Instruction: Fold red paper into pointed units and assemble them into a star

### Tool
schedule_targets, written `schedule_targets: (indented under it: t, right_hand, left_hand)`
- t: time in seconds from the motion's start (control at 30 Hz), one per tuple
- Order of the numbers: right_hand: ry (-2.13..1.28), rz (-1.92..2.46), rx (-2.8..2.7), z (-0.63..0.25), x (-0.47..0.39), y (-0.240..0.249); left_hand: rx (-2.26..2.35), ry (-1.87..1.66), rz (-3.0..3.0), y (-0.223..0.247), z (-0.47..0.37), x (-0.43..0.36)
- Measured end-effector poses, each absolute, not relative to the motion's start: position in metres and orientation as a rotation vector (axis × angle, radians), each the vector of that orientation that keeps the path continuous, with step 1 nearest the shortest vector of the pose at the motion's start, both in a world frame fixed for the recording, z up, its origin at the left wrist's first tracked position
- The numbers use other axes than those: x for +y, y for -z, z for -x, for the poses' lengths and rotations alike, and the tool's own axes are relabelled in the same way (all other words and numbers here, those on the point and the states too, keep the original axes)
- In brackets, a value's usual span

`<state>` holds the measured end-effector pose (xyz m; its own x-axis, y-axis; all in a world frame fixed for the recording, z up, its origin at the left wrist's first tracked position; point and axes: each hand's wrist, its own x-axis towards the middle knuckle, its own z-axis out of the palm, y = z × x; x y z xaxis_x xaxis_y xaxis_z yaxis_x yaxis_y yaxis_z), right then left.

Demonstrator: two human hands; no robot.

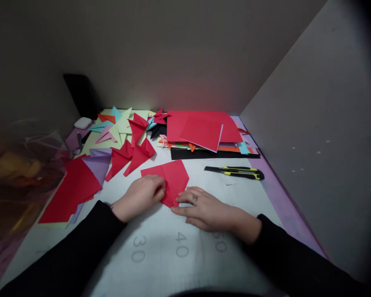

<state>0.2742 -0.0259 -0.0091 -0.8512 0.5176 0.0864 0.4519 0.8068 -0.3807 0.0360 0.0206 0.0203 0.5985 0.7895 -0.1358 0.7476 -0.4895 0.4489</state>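
Observation:
A partly folded sheet of red paper [176, 175] lies flat on the pale cutting mat [160, 268] in front of me. My left hand [145, 192] rests on its left part with the fingers curled; what they grip, if anything, is hidden. My right hand [204, 208] lies on the lower right edge of the paper with its fingers stretched out. Just behind the sheet are red folded paper pieces [141, 156]. A utility knife [235, 172] with a black and yellow handle lies beyond my right hand.
At the back stands a stack of coloured paper with red sheets [204, 128] on top. Folded paper shapes [120, 126] are heaped at the back left, near a white case [83, 123] and a black phone-like slab [82, 95]. More red sheets [69, 189] lie left. Walls [321, 123] bound the table.

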Motion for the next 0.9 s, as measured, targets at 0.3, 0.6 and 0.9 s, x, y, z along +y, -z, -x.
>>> schedule_targets:
  t: [0.3,0.6,0.9]
  right_hand:
    - [-0.507,0.699,-2.804,-0.2738,-0.024,0.0041]
    - [-0.535,0.666,-2.808,-0.2733,-0.0254,0.0071]
    - [-0.73,0.741,-2.648,-0.2742,-0.0284,0.0019]
  left_hand:
    - [1.284,-0.03,-2.399,-0.0245,-0.0414,0.0188]
    - [1.375,-0.017,-2.42,-0.021,-0.0448,0.0144]
    - [1.351,-0.058,-2.395,-0.0206,-0.0421,0.0146]
